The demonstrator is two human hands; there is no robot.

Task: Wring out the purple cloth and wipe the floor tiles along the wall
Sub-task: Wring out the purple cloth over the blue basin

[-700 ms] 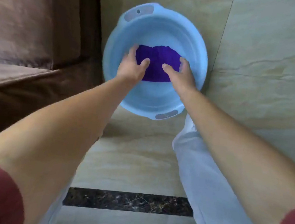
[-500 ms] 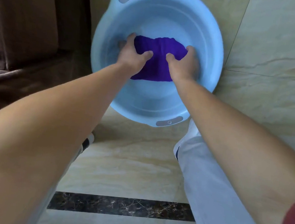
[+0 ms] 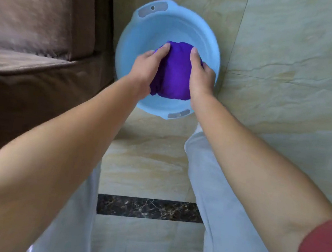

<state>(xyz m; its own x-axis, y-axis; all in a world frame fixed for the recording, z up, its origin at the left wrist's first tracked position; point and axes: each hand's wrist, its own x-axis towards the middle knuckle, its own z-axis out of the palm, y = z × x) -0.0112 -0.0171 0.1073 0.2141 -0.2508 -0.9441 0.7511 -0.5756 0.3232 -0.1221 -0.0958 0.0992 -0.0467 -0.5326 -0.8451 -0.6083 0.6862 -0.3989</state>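
purple cloth [image 3: 173, 74] now bunched, higher

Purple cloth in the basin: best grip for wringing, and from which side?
Grip the bunched purple cloth at its two opposite ends, from above, as the left hand and right hand do. It lies as a thick roll over the blue basin, so opposed grips probably allow twisting.

Purple cloth [image 3: 173, 74]: deep violet, soft fabric, bunched into a thick rounded wad w/ folds along its left side. It sits over the middle of the light blue basin [image 3: 210, 41], toward the near rim. Floor tiles [image 3: 294, 58]: glossy beige marble-look w/ thin veins, 1 dark marbled strip [image 3: 148, 208] running across nearer the viewer.
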